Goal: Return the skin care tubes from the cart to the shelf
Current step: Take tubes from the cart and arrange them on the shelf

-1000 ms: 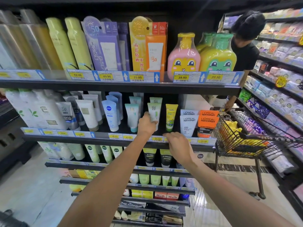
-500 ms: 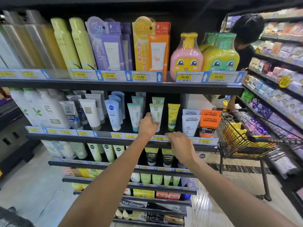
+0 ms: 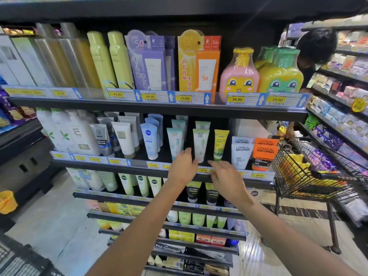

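At frame centre, a pale green-and-white tube stands cap-down on the shelf. The left hand touches it, fingers relaxed; the right hand hovers, fingers loose, holding nothing.

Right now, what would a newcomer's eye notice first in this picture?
Probably the pink cartoon-face bottle and its green-capped neighbour at the right end of the top shelf. Next, the left hand and right hand at the middle shelf's edge, below a pale green tube.

Pale green tube beside yellow tube with green frog print.
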The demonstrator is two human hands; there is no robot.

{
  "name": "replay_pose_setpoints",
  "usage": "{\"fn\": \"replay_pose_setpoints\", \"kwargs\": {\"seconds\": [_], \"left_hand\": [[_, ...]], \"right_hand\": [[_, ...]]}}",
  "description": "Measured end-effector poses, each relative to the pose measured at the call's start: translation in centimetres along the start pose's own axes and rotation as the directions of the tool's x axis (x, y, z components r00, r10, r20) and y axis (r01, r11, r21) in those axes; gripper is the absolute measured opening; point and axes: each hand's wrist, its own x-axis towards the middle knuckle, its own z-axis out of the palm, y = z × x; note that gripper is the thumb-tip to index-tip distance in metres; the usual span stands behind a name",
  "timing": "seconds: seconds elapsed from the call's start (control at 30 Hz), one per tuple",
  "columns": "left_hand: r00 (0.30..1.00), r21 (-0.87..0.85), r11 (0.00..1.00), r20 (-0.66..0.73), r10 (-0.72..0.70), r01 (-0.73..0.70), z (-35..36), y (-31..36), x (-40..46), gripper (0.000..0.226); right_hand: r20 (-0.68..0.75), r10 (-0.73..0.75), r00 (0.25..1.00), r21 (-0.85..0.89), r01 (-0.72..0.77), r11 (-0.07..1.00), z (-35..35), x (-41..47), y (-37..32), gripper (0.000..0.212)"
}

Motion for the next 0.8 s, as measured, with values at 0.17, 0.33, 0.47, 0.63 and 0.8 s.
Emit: {"fn": "replay_pose_setpoints", "kwargs": {"seconds": [0.17, 0.33, 0.47, 0.63, 0.8], "left_hand": [[0.996, 0.163, 0.984, -0.047, 0.079, -0.07, -1.8, -2.3, -3.8, 0.049], [0.994, 0.321, 0.947, -0.108, 0.006, 0.03, -4.4, -5.9, -9.2, 0.057], [0.978, 0.39, 0.902, -0.161, -0.133, 0.187, -6.8, -8.9, -15.5, 0.058], [0.904, 0.393, 0.815, -0.219, -0.367, 0.425, -10.0, -13.5, -25.6, 0.059], [0.77, 0.362, 0.681, -0.265, -0.58, 0.637, -12.7, -17.6, -36.4, 0.055]], "right_hand": [[-0.043, -0.067, 0.997, 0.022, 0.068, 0.997, -1.3, -0.1, -2.7, 0.036], [0.035, -0.128, 0.991, 0.089, 0.124, 0.988, -1.8, -0.9, -6.7, 0.043], [0.187, -0.176, 0.967, 0.154, 0.148, 0.977, -1.2, -2.1, -11.0, 0.052], [0.324, -0.301, 0.897, 0.274, 0.216, 0.937, 0.3, -4.8, -18.0, 0.055], [0.39, -0.476, 0.788, 0.381, 0.333, 0.863, 2.5, -8.4, -26.2, 0.055]]}}
